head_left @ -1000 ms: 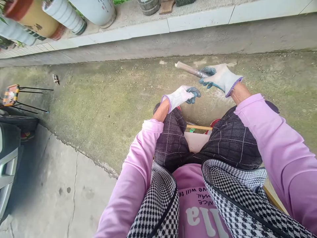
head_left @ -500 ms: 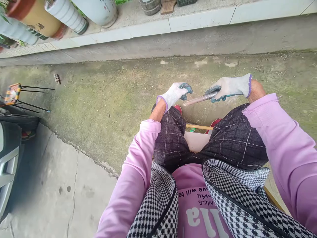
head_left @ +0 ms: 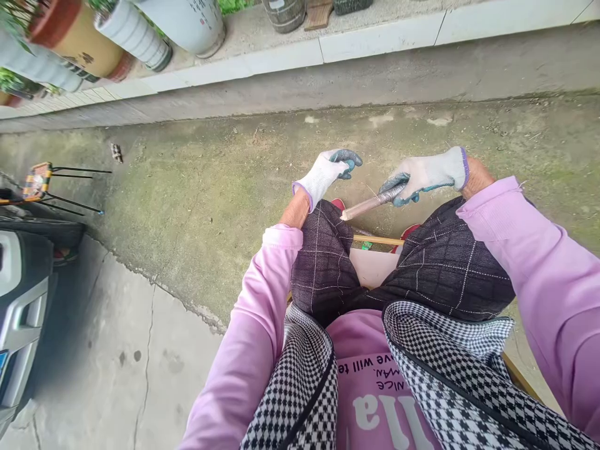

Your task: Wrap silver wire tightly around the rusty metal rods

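My right hand [head_left: 417, 178], in a white glove with blue-grey coated fingers, is closed around a pale brownish stick [head_left: 368, 205]. A silvery winding, like wire or tape, covers the stick by the fingers, and its bare end points down-left over my left knee. A thin strand [head_left: 370, 187] stands off the stick near the right fingertips. My left hand [head_left: 334, 169], gloved alike, is held apart from the stick, up and to its left. Its fingers are curled toward the thumb; whether a fine strand lies in them is too small to make out.
Plaid trouser legs [head_left: 323, 262] flank a yellow bar [head_left: 379, 240] and a pale surface between my knees. Potted plants [head_left: 135, 34] line a tiled ledge [head_left: 281, 56] ahead. A small woven chair [head_left: 38, 181] and part of a car [head_left: 23, 312] are at left.
The stick's free end has swung down and left with my right hand. My left hand has moved slightly up and away from the stick; the strand earlier stretched toward it.
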Demonstrator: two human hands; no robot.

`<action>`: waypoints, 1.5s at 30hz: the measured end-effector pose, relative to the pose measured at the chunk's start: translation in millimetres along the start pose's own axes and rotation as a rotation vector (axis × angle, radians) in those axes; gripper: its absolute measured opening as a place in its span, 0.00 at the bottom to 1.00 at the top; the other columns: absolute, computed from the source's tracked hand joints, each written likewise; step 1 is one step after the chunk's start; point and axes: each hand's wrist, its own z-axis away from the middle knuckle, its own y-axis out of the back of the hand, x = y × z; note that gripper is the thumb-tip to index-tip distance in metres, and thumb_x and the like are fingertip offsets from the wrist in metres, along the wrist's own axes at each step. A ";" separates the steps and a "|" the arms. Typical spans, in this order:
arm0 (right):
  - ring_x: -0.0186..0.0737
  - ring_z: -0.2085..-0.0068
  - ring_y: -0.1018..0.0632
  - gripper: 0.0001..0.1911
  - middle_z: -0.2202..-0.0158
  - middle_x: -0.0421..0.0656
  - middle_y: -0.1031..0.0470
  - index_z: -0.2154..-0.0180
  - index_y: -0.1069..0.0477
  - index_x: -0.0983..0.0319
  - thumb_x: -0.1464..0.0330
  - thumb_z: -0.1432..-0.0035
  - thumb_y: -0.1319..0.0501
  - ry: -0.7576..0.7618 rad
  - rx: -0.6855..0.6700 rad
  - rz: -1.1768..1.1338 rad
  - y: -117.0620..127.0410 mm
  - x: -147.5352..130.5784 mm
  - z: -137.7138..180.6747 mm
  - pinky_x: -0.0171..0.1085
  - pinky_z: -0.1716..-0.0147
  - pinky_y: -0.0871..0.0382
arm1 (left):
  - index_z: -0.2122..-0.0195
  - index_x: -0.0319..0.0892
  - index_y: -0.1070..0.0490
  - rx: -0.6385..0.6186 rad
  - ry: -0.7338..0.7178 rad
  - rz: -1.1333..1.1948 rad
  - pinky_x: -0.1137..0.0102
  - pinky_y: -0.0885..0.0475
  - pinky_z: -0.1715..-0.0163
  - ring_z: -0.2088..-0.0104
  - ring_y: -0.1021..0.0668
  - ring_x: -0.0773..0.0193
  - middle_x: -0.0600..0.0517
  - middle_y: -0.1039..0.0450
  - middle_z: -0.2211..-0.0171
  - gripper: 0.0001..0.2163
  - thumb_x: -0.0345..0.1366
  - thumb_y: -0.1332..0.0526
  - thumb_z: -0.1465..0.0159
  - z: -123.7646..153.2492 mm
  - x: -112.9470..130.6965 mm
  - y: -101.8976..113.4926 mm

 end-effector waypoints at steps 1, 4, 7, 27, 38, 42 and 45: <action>0.51 0.53 0.11 0.38 0.51 0.47 0.07 0.34 0.07 0.59 0.43 0.36 0.15 0.031 -0.012 -0.014 -0.5 -5.4 0.1 0.43 0.52 0.14 | 0.56 0.39 0.12 0.012 -0.004 0.002 0.59 0.10 0.37 0.43 0.08 0.55 0.44 0.05 0.46 0.08 0.30 0.24 0.37 -0.9 0.6 -3.0; 0.48 0.54 0.13 0.34 0.52 0.47 0.09 0.37 0.08 0.61 0.46 0.33 0.16 0.068 -0.009 -0.055 -1.5 -22.5 5.5 0.42 0.51 0.14 | 0.56 0.40 0.13 0.070 -0.008 0.005 0.61 0.10 0.39 0.46 0.09 0.57 0.45 0.05 0.46 0.08 0.28 0.25 0.36 -5.7 1.9 -11.6; 0.47 0.55 0.14 0.23 0.54 0.45 0.10 0.44 0.09 0.58 0.54 0.33 0.14 0.046 0.154 -0.180 -1.2 -35.8 17.3 0.41 0.53 0.16 | 0.59 0.40 0.14 0.116 -0.001 0.038 0.64 0.12 0.42 0.49 0.11 0.61 0.46 0.05 0.49 0.07 0.23 0.28 0.34 -11.6 1.0 -15.8; 0.51 0.57 0.18 0.06 0.61 0.51 0.12 0.50 0.14 0.61 0.70 0.27 0.25 -0.262 0.427 0.246 14.7 -5.8 -3.6 0.45 0.53 0.24 | 0.64 0.40 0.16 -0.060 0.062 -0.165 0.76 0.28 0.68 0.75 0.26 0.74 0.56 0.17 0.67 0.07 0.23 0.31 0.30 12.7 9.8 -24.7; 0.49 0.58 0.15 0.24 0.59 0.47 0.12 0.47 0.11 0.59 0.52 0.36 0.14 -0.035 0.321 -0.260 7.2 -32.1 30.0 0.41 0.62 0.22 | 0.62 0.40 0.14 -0.171 -0.001 -0.145 0.75 0.22 0.60 0.68 0.20 0.69 0.54 0.15 0.67 0.03 0.28 0.26 0.29 3.3 -0.3 -29.2; 0.42 0.61 0.22 0.17 0.60 0.44 0.16 0.47 0.15 0.59 0.67 0.34 0.16 0.003 0.620 -0.576 6.1 -39.0 23.7 0.38 0.63 0.22 | 0.60 0.39 0.13 -0.233 0.055 -0.134 0.74 0.21 0.60 0.73 0.22 0.71 0.56 0.20 0.71 0.06 0.26 0.30 0.26 8.2 2.9 -36.6; 0.41 0.60 0.23 0.17 0.56 0.45 0.15 0.39 0.16 0.61 0.72 0.27 0.23 -0.037 0.769 -0.577 11.0 -36.5 12.8 0.39 0.56 0.16 | 0.60 0.39 0.12 -0.257 0.082 -0.164 0.73 0.19 0.58 0.72 0.19 0.69 0.56 0.20 0.73 0.07 0.24 0.30 0.28 13.4 6.3 -36.6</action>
